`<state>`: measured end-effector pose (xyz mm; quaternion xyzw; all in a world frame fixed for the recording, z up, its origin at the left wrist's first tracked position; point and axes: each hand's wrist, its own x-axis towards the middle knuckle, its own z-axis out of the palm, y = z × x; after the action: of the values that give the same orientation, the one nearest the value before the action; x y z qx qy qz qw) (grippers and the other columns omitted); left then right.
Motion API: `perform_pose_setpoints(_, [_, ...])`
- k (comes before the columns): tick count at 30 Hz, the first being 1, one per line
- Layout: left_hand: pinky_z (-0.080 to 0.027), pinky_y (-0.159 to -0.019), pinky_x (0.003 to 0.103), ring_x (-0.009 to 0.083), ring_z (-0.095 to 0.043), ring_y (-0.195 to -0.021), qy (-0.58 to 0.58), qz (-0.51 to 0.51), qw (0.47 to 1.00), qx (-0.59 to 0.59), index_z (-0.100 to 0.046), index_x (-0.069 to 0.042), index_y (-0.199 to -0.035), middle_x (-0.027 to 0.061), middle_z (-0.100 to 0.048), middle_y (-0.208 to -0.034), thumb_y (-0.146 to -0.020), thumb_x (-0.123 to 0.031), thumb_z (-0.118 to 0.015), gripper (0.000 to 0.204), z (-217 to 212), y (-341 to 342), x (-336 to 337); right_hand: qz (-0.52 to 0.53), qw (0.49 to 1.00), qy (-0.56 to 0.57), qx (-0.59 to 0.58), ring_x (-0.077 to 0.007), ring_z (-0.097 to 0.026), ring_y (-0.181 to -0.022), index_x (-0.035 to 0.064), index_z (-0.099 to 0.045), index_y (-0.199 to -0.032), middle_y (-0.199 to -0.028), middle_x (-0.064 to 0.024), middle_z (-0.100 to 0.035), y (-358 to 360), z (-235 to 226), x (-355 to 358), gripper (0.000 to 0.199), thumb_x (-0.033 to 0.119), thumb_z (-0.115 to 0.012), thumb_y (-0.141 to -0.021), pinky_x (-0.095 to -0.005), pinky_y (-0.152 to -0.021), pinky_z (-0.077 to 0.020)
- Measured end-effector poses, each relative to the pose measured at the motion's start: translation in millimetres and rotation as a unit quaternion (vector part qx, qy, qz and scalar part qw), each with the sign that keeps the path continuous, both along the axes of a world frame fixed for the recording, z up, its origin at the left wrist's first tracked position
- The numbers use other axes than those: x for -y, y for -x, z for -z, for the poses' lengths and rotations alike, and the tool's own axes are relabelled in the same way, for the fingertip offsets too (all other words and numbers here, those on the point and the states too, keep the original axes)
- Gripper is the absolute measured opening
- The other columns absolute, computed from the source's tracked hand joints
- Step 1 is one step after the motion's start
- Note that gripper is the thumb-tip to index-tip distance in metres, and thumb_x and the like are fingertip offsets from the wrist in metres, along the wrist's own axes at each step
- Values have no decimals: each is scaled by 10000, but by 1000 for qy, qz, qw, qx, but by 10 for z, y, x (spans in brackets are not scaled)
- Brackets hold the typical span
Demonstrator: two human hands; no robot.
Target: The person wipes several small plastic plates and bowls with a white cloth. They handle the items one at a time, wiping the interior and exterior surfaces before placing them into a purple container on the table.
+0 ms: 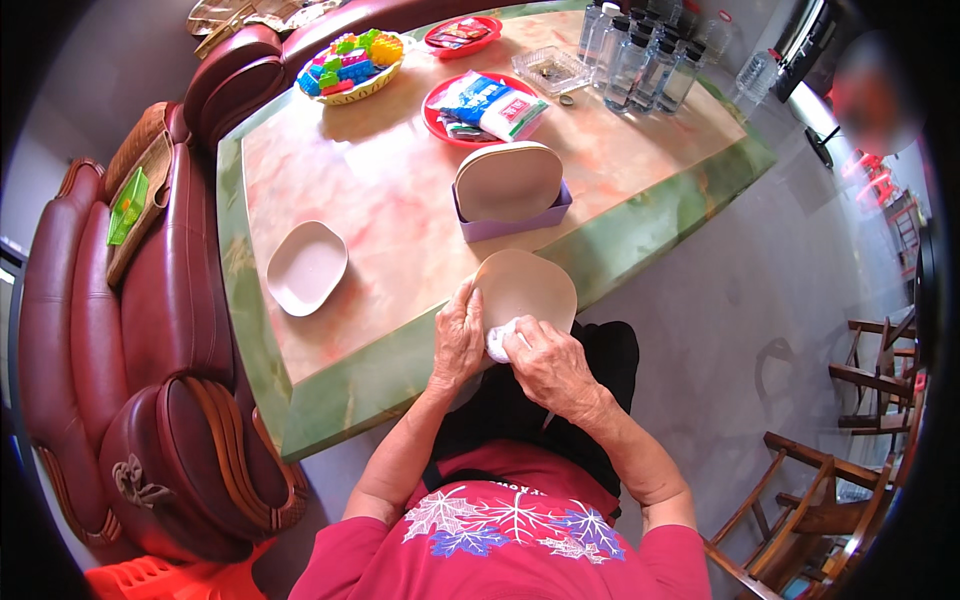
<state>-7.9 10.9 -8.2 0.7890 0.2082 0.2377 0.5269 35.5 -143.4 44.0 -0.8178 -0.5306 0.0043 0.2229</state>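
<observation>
**At the worktop's near edge: beige plate held and wiped over the lap**

Near the green rim of the worktop (330,395), a seated person holds one beige plate (530,285), tilted up, its lower edge toward the body and its far edge reaching over the worktop's rim.

- Left hand (458,345): closed on the plate's lower left rim, fingers (462,300) wrapped up along the edge. It touches the plate and carries its weight.
- Right hand (548,365): curled shut on a small white cloth (500,338), pressed against the plate's lower edge, just beside the left hand. The plate lies up and away from these fingers; the cloth sits between them and the plate.
- Long axis of plate: roughly left to right, slightly slanted. Both hands are at its near edge; neither is nearer.

Other items, well apart on the worktop: a second beige plate (306,267) lying flat to the left; a purple rack (512,222) holding more plates upright; a red dish of packets (452,122); a basket of coloured blocks (352,62); clear bottles (640,60).
</observation>
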Motion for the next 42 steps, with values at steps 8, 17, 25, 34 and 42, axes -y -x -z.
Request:
perform_pose_setpoints(8, [-382,-1004,448,354,-436,-1232,-203,126,971,13,-623,-115,-1209,201,-476,-1263,-843,-218,-631,380,-436,218,88,-41,999,-8,-29,-272,-625,-784,73,-582,-847,-824,-81,-562,-226,-173,337,106,92,-641,-761,-389,-651,-534])
perform_pose_setpoints(17, [-308,-1079,482,346,-399,-1322,-381,242,891,48,-695,-142,-910,111,-506,-1327,-708,-152,-730,205,-525,271,106,-85,968,-153,-179,-327,-617,-862,48,-616,-995,-910,-130,-611,-483,-453,558,295,62,-720,-720,-389,-735,-507])
perform_pose_setpoints(25, [-518,-787,296,167,-665,-893,64,114,987,90,-649,-22,-919,68,-674,-993,-803,-79,-703,140,-788,161,364,156,892,-423,-15,-300,-605,-862,32,-615,-1025,-1018,-164,-575,-305,-651,421,301,70,-753,-760,-381,-698,-506])
perform_pose_setpoints(34, [-515,-931,316,175,-604,-1052,523,178,816,169,-500,-67,-1241,67,-595,-1167,-844,-6,-695,446,-305,219,438,123,930,-338,77,-332,-511,-1075,94,-660,-1081,-1152,-134,-558,15,-231,-81,376,229,-696,-733,-466,-946,-337])
perform_pose_setpoints(42, [-483,-914,290,127,-574,-1033,498,148,841,149,-507,-40,-1248,52,-602,-1129,-897,-31,-646,377,-416,310,537,254,876,-373,-171,-361,-555,-1025,15,-613,-1123,-1144,-164,-583,-429,102,-47,381,188,-662,-787,-452,-869,-417])
